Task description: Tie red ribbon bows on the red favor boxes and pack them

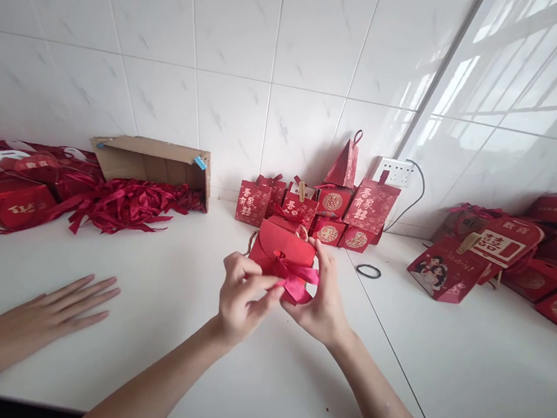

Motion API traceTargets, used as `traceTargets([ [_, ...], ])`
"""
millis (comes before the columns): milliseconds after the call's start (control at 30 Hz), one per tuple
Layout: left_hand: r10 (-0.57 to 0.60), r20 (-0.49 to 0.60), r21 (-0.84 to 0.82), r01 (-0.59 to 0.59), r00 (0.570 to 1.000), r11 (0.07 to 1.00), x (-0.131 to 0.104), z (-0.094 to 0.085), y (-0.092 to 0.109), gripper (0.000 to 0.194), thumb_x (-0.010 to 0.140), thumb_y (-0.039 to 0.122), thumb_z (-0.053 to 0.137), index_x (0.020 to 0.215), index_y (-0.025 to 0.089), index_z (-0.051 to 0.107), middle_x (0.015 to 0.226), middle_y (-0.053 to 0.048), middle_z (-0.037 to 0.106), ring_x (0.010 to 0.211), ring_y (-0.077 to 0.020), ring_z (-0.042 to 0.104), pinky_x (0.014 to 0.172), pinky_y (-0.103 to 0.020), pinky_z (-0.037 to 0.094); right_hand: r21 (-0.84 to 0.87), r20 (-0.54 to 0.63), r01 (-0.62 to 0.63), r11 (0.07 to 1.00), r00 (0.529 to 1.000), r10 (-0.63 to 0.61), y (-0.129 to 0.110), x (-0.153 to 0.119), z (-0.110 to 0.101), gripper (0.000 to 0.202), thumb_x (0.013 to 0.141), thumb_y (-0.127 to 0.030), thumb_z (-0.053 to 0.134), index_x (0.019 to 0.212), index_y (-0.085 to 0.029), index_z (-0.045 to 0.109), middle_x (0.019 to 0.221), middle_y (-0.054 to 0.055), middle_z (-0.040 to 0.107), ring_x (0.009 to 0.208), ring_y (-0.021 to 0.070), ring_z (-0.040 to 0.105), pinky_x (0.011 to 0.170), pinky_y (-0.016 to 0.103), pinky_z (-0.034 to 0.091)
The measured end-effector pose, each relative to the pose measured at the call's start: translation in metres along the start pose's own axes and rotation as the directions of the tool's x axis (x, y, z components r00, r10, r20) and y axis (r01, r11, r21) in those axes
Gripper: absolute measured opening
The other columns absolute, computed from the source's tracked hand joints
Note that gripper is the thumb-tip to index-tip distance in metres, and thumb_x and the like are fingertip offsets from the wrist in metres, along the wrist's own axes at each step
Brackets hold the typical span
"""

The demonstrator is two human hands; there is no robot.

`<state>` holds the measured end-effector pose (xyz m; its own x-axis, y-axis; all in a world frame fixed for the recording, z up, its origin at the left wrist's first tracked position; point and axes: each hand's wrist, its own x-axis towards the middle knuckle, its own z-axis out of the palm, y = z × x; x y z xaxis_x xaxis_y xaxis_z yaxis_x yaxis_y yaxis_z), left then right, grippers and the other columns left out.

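Observation:
A small red gift box (286, 242) with a rounded flap is held up above the white table, in the middle of the view. Across its front runs a shiny pinkish-red ribbon (300, 282). My left hand (245, 294) pinches a part of this ribbon between thumb and fingertips. Around the right side of the box, my right hand (324, 300) is closed, thumb below and fingers at the upper edge. Twisted cord shows behind the box, which hides its back. The box's underside cannot be seen.
Another person's hand (66, 305) lies flat at the left. Red ribbons (122, 208) spill from a cardboard box (149, 147). Several red gift boxes stand by the wall, with more piled left and right. A black ring (368, 271) and a power strip (393, 172) are at the right.

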<state>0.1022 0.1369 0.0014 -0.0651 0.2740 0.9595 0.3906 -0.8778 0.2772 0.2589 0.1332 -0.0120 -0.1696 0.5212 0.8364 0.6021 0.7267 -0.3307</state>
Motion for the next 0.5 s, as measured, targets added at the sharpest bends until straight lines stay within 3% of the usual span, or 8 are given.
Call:
traceTargets([
  [33, -0.256, -0.03, -0.084, 0.252, 0.966, 0.964, 0.001, 0.002, -0.004, 0.01, 0.08, 0.025, 0.058, 0.07, 0.026, 0.06, 0.063, -0.001, 0.048, 0.058, -0.0147, 0.047, 0.052, -0.03, 0.041, 0.007, 0.017, -0.02, 1.0, 1.0, 0.02, 0.002, 0.0, 0.0, 0.094, 0.067, -0.021, 0.067, 0.142, -0.023, 0.011, 0.133, 0.016, 0.035, 0.126, 0.0318, 0.036, 0.098, 0.054, 0.04],
  [100, -0.747, -0.037, -0.283, 0.71, 0.664, 0.645, 0.003, 0.005, -0.018, 0.016, 0.078, 0.032, 0.058, 0.066, 0.022, 0.055, 0.063, 0.0, 0.048, 0.056, -0.013, 0.047, 0.052, -0.028, 0.042, 0.061, 0.053, -0.115, 0.991, 0.992, 0.112, 0.007, 0.0, 0.001, 0.092, 0.062, -0.02, 0.069, 0.139, -0.022, 0.02, 0.129, 0.016, 0.039, 0.123, 0.032, 0.038, 0.096, 0.053, 0.041],
  [133, -0.89, -0.003, -0.377, 0.824, 0.456, 0.424, 0.004, 0.007, -0.028, 0.018, 0.076, 0.035, 0.059, 0.065, 0.021, 0.053, 0.061, 0.001, 0.045, 0.054, -0.012, 0.046, 0.052, -0.028, 0.043, 0.117, 0.066, -0.205, 0.972, 0.978, 0.198, 0.008, 0.001, 0.001, 0.09, 0.059, -0.02, 0.07, 0.137, -0.022, 0.024, 0.128, 0.015, 0.041, 0.122, 0.0319, 0.04, 0.095, 0.053, 0.042],
  [200, -0.958, 0.029, -0.417, 0.874, 0.287, 0.249, 0.001, 0.01, -0.049, 0.017, 0.071, 0.033, 0.06, 0.064, 0.02, 0.051, 0.056, 0.004, 0.039, 0.047, -0.0093, 0.04, 0.049, -0.027, 0.042, 0.303, 0.119, -0.453, 0.838, 0.891, 0.438, 0.011, 0.004, -0.001, 0.084, 0.056, -0.024, 0.073, 0.13, -0.023, 0.034, 0.123, 0.012, 0.047, 0.114, 0.0301, 0.048, 0.091, 0.051, 0.045],
  [267, -0.976, 0.028, -0.412, 0.892, 0.215, 0.185, -0.006, 0.013, -0.066, 0.016, 0.067, 0.03, 0.059, 0.061, 0.02, 0.048, 0.051, 0.005, 0.035, 0.042, -0.0071, 0.033, 0.044, -0.026, 0.039, 0.538, 0.281, -0.664, 0.52, 0.723, 0.631, 0.011, 0.008, -0.004, 0.067, 0.06, -0.032, 0.072, 0.12, -0.022, 0.043, 0.113, 0.01, 0.055, 0.102, 0.0271, 0.057, 0.085, 0.047, 0.05],
  [367, -0.983, 0.065, -0.393, 0.91, 0.174, 0.135, -0.019, 0.018, -0.078, 0.017, 0.061, 0.029, 0.061, 0.057, 0.019, 0.048, 0.049, 0.005, 0.036, 0.041, -0.0062, 0.03, 0.042, -0.024, 0.035, 0.704, 0.584, -0.708, -0.059, 0.53, 0.614, 0.007, 0.012, -0.01, 0.048, 0.07, -0.049, 0.062, 0.105, -0.018, 0.053, 0.096, 0.008, 0.064, 0.086, 0.024, 0.064, 0.076, 0.043, 0.054],
  [433, -0.976, 0.109, -0.371, 0.919, 0.186, 0.134, -0.027, 0.021, -0.078, 0.017, 0.059, 0.031, 0.062, 0.058, 0.018, 0.052, 0.05, 0.005, 0.038, 0.043, -0.0068, 0.033, 0.044, -0.024, 0.035, 0.724, 0.659, -0.631, -0.279, 0.511, 0.552, 0.002, 0.014, -0.013, 0.043, 0.075, -0.052, 0.055, 0.102, -0.019, 0.054, 0.093, 0.006, 0.066, 0.083, 0.022, 0.065, 0.076, 0.042, 0.055],
  [500, -0.967, 0.151, -0.341, 0.929, 0.204, 0.143, -0.032, 0.024, -0.076, 0.019, 0.057, 0.034, 0.062, 0.06, 0.017, 0.055, 0.05, 0.005, 0.039, 0.045, -0.0077, 0.037, 0.046, -0.025, 0.036, 0.75, 0.653, -0.564, -0.345, 0.55, 0.521, -0.006, 0.015, -0.016, 0.038, 0.08, -0.049, 0.051, 0.105, -0.021, 0.053, 0.095, 0.005, 0.067, 0.085, 0.0197, 0.065, 0.078, 0.04, 0.054],
])
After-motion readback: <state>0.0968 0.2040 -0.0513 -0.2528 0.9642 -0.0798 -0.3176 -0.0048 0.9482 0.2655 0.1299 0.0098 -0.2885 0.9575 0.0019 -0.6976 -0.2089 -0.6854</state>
